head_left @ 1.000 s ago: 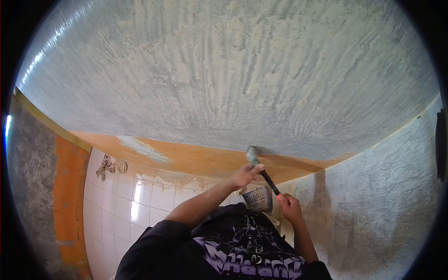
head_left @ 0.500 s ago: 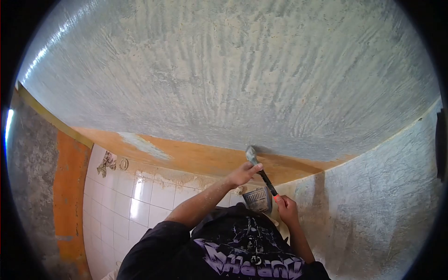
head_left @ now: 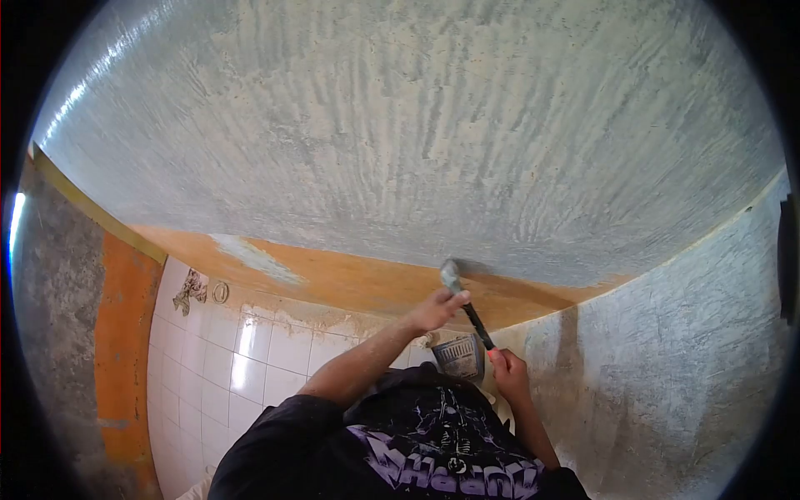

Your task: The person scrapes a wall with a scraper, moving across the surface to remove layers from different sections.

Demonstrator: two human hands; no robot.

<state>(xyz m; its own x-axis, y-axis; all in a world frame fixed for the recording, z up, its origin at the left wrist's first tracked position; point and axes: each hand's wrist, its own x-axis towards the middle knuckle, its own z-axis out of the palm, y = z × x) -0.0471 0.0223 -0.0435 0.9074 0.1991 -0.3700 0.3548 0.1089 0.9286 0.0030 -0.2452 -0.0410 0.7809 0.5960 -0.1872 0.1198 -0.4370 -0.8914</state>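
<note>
A long-handled tool [head_left: 477, 323] with a black shaft, a reddish grip end and a pale grey, slightly blurred head slants up to the wall. My left hand [head_left: 435, 309] is closed round the shaft just below the head. Lower down, my right hand [head_left: 509, 372] grips the reddish end. The tool's head is at the orange strip [head_left: 350, 279] on the lower part of the wall, close to the edge of the grey, streaked coating [head_left: 383, 150].
Behind my body a grey bucket with a grated insert [head_left: 457, 358] stands on white floor tiles [head_left: 275, 354]. A crumpled rag [head_left: 192, 289] and a small ring [head_left: 220, 292] lie near the wall's base. Another grey wall [head_left: 667, 350] rises at the right.
The tool's head has shifted very slightly along the wall. Both hands keep their hold on it, almost in the same place.
</note>
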